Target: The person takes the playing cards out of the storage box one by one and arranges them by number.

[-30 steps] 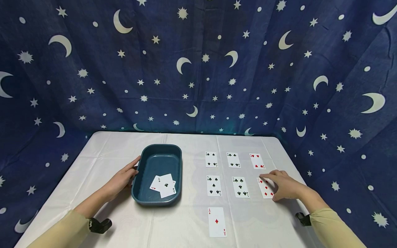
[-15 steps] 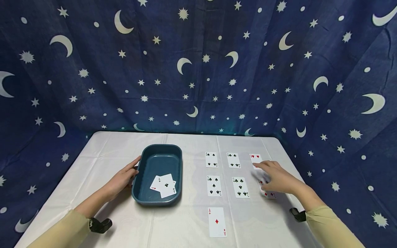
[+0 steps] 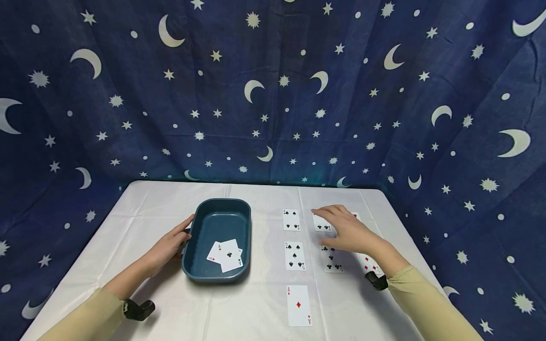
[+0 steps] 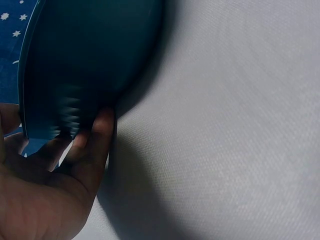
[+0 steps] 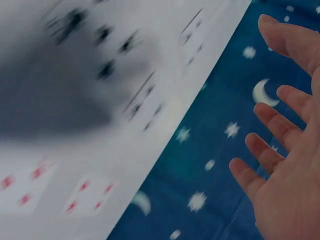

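Observation:
In the head view, my left hand [image 3: 167,246] rests its fingers against the outer left wall of a dark teal tray [image 3: 246,222]. An ace of clubs [image 3: 232,258] lies inside over other cards that it partly covers. My right hand [image 3: 347,232], holding nothing, is spread above the four of clubs [image 3: 323,227] and five of clubs [image 3: 332,263], partly hiding both. Left of it lie the four of spades [image 3: 291,220] and five of spades [image 3: 295,256]. Under the right forearm the five of diamonds [image 3: 369,263] shows in part. Nearer me is an ace of diamonds [image 3: 299,305].
All of this lies on a white cloth-covered table [image 3: 256,308]. Behind the far edge hangs a dark blue curtain [image 3: 273,123] with moons and stars. A four of hearts [image 3: 356,216] at the back right is mostly hidden by the right hand.
My right hand has left the five of diamonds and swept left, away from the red cards, over the clubs. My left hand and the cards stay in place.

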Demonstrator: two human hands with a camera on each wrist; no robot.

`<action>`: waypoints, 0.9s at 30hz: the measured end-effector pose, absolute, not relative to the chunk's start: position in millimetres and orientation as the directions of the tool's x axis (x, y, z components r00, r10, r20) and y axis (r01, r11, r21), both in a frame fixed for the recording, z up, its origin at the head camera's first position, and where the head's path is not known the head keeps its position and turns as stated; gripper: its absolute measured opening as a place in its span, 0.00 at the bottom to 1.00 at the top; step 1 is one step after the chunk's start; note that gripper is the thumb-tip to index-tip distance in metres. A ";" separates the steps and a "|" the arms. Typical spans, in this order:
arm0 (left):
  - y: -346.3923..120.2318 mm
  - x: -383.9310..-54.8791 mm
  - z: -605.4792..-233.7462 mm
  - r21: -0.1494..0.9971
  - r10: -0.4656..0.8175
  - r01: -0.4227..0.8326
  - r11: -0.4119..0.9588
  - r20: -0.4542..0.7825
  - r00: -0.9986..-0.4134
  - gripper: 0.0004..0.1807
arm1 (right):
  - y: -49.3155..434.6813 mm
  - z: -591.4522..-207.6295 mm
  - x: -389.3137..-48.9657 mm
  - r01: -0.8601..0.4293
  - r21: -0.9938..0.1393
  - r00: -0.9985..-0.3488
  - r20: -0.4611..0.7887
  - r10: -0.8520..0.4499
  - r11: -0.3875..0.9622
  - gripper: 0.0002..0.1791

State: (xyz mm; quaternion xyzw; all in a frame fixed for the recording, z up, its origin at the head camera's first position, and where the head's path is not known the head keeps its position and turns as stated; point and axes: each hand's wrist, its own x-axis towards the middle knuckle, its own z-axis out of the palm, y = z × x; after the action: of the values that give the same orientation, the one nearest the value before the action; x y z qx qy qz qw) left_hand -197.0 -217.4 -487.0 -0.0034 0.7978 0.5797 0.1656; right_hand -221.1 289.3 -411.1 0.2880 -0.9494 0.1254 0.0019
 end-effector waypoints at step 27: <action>-218.0 -195.2 -485.6 0.936 0.191 -0.190 0.296 -0.253 -0.948 0.36 | 85.2 -411.9 -242.1 -0.813 -0.120 -0.569 -0.040 -0.821 0.570 0.49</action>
State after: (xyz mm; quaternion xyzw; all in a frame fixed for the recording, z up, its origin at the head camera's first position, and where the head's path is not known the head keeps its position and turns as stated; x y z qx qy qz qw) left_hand -195.2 -218.0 -485.6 0.0005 0.7888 0.5932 0.1606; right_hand -242.1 85.2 -411.9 0.4618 -0.8848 0.0440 -0.0453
